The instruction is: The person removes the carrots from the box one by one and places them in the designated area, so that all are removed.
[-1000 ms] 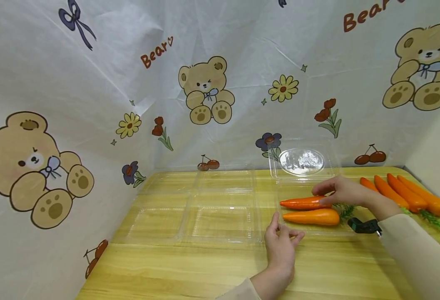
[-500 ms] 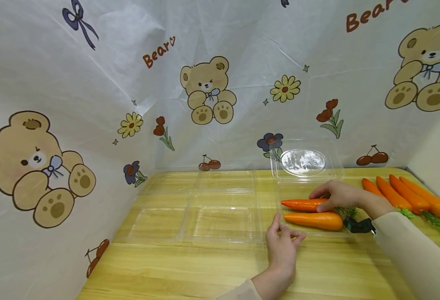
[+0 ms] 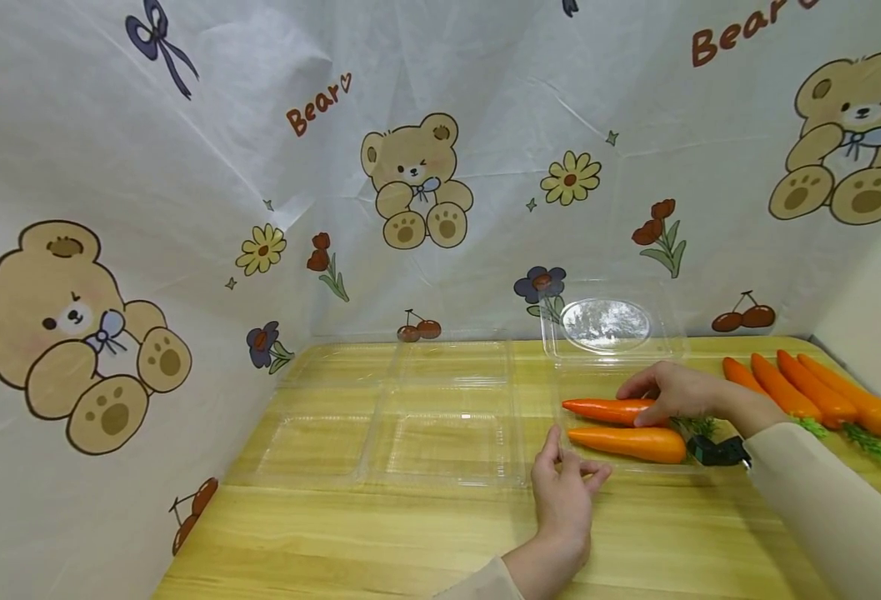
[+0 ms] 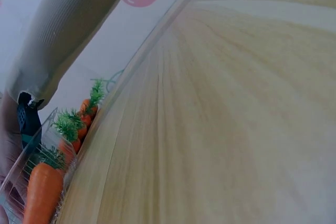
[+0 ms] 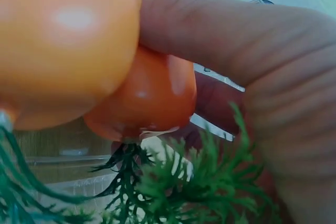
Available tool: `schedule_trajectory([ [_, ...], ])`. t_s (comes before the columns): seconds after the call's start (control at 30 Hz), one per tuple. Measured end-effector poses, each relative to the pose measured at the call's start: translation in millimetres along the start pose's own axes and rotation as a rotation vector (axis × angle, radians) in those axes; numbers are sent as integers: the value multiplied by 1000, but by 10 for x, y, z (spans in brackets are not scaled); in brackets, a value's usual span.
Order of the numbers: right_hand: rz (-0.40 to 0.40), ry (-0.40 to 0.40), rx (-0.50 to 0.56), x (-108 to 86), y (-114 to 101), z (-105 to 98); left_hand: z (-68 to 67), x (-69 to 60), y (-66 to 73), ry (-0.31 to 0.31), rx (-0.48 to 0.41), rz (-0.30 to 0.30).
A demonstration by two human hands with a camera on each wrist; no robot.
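In the head view two carrots lie side by side in a clear plastic box (image 3: 635, 468). My right hand (image 3: 676, 393) grips the farther, redder carrot (image 3: 601, 409) near its leafy end, thumb on the near side. The nearer, lighter orange carrot (image 3: 628, 443) lies beside the thumb. In the right wrist view the thumb (image 5: 194, 24) presses on the red-orange carrot (image 5: 149, 93), partly behind the lighter one (image 5: 63, 40). My left hand (image 3: 563, 500) rests at the box's near left corner, index finger extended along it; its fingertips' exact contact is hard to see.
The box's raised clear lid (image 3: 658, 321) leans back against the bear-printed sheet (image 3: 485, 167). More clear boxes (image 3: 440, 479) stand to the left on the wooden table (image 3: 335, 533). Several carrots (image 3: 823, 392) with green tops lie in a row on the right.
My right hand has shifted slightly toward me and settled lower around the redder carrot. The nearer carrot has turned a little, its thick end toward me. My left hand has kept its place.
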State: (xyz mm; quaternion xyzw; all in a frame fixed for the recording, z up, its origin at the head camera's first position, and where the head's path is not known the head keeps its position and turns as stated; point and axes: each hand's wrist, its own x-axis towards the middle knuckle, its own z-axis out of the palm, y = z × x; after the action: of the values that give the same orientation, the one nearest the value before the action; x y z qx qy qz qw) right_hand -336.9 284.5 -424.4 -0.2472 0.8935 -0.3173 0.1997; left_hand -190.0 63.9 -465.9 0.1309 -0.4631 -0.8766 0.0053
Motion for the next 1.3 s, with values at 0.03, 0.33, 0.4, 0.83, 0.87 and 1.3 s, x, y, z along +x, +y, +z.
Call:
schedule_trajectory([
  [0.03,-2,-1,7,-2,-6,-3,-1,0,0,-2,-1,0],
  [0.33,-23,26,-55,-49,-105,-55,-10,-4,18,-14,-2,-3],
  [0.4,-22,41,-69,-62,-118,-71,-15,-6,17,-16,0,-4],
  [0.83,22,178,-55,-234,-299,-195,-32,-19,8,-25,0,-1],
  [0.87,23,190,-56,-241,-313,-204,-32,-18,11,-25,-1,-1],
  [1.3,43,307,-76,-404,-467,-266,-18,-9,14,-29,-16,5],
])
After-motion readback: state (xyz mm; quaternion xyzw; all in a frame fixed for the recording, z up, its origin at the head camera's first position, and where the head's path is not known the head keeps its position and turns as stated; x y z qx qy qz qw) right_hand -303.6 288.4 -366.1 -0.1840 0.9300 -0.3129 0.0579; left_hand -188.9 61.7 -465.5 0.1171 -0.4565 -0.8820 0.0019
